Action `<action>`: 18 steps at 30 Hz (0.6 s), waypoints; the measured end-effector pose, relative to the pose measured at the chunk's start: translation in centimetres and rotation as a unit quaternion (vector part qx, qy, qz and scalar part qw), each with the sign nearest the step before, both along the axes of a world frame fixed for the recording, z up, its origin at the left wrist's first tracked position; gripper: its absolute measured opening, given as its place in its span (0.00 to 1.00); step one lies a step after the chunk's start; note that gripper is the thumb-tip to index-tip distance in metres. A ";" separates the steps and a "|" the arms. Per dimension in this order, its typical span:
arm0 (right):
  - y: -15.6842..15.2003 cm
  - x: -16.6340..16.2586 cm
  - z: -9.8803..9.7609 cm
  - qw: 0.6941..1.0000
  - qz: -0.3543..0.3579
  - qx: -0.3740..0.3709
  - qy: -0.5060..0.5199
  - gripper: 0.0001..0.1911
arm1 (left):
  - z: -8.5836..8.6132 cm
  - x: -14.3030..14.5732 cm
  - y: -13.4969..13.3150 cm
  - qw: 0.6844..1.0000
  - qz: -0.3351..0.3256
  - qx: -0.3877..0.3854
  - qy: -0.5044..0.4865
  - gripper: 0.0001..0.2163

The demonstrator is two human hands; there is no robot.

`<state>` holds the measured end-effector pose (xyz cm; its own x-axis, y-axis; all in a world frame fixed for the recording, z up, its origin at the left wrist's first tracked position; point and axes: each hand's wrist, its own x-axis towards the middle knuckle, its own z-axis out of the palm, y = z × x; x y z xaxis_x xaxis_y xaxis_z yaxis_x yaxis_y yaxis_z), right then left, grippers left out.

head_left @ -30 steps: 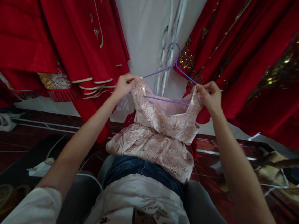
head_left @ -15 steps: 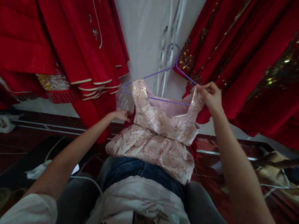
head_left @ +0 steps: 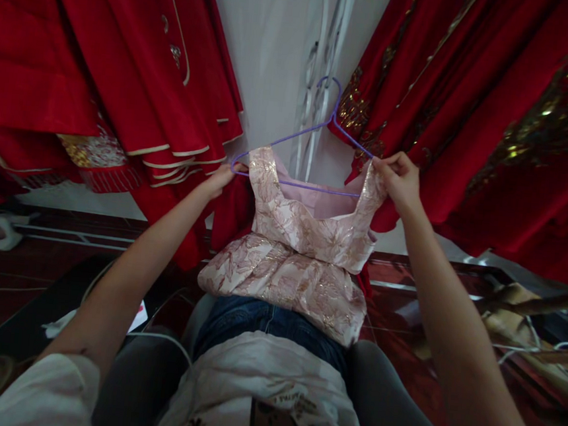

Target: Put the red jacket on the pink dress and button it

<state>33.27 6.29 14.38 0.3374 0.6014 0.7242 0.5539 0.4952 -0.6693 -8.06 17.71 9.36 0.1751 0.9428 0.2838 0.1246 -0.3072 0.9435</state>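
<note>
Straight ahead at twelve o'clock, a little pink dress (head_left: 306, 241) on a purple hanger (head_left: 316, 189), top up by the white wall (head_left: 273, 53), skirt flopped down toward six o'clock onto the lap in blue jeans (head_left: 264, 321). Long bar of the hanger lying sideways, from nine o'clock to three o'clock, hook up at twelve. Right hand (head_left: 399, 180) at the three o'clock end, fingers pinched shut on the dress strap there, hanger tip hidden under the cloth. Left hand (head_left: 220, 177) at the nine o'clock end, fingertips touching the bare hanger tip, just outside the other strap; hard to tell whether closed on it or only resting there. Hands well apart, one at each end, both about as far out from the body. A bit of dark red cloth (head_left: 232, 212) just under the left hand, beside the dress. Big red robes (head_left: 103, 58) hanging at ten o'clock, more red robes with gold trim (head_left: 472, 103) at two o'clock, dress in the gap between them.
</note>
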 end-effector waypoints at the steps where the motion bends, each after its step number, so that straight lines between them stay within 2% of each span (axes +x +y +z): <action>1: 0.1 0.0 -0.1 1.000 -0.003 0.000 -0.002 0.20 | 2.1 0.2 0.2 0.999 -0.018 -0.028 -0.014 0.17; 3: 0.0 -0.1 -0.1 1.000 -0.013 0.001 -0.010 0.20 | 5.9 0.7 0.3 0.994 -0.043 -0.097 -0.001 0.16; 4: -0.2 -0.2 0.0 1.000 -0.022 0.002 -0.017 0.20 | 7.6 1.1 0.2 0.994 -0.046 -0.101 0.007 0.16; 6: -0.9 -0.5 0.3 0.998 -0.048 0.006 -0.040 0.19 | 10.3 2.1 -0.3 0.997 -0.010 -0.057 0.055 0.13; 8: -2.0 -1.1 0.8 0.995 -0.077 0.010 -0.066 0.18 | 12.1 3.2 -1.2 0.988 0.045 0.015 0.147 0.11; 10: -3.4 -1.9 1.6 0.991 -0.098 0.013 -0.086 0.18 | 13.1 4.3 -2.2 0.963 0.082 0.078 0.243 0.13; 12: -4.6 -2.6 2.3 0.989 -0.111 0.014 -0.098 0.17 | 13.5 5.3 -2.7 0.947 0.089 0.128 0.280 0.14; 16: -6.1 -4.0 3.3 0.985 -0.131 0.012 -0.114 0.16 | 13.1 7.3 -1.9 0.963 0.060 0.188 0.182 0.09; 18: -6.3 -4.6 3.3 0.984 -0.137 0.010 -0.118 0.15 | 12.8 8.8 -0.9 0.969 0.078 0.197 0.126 0.07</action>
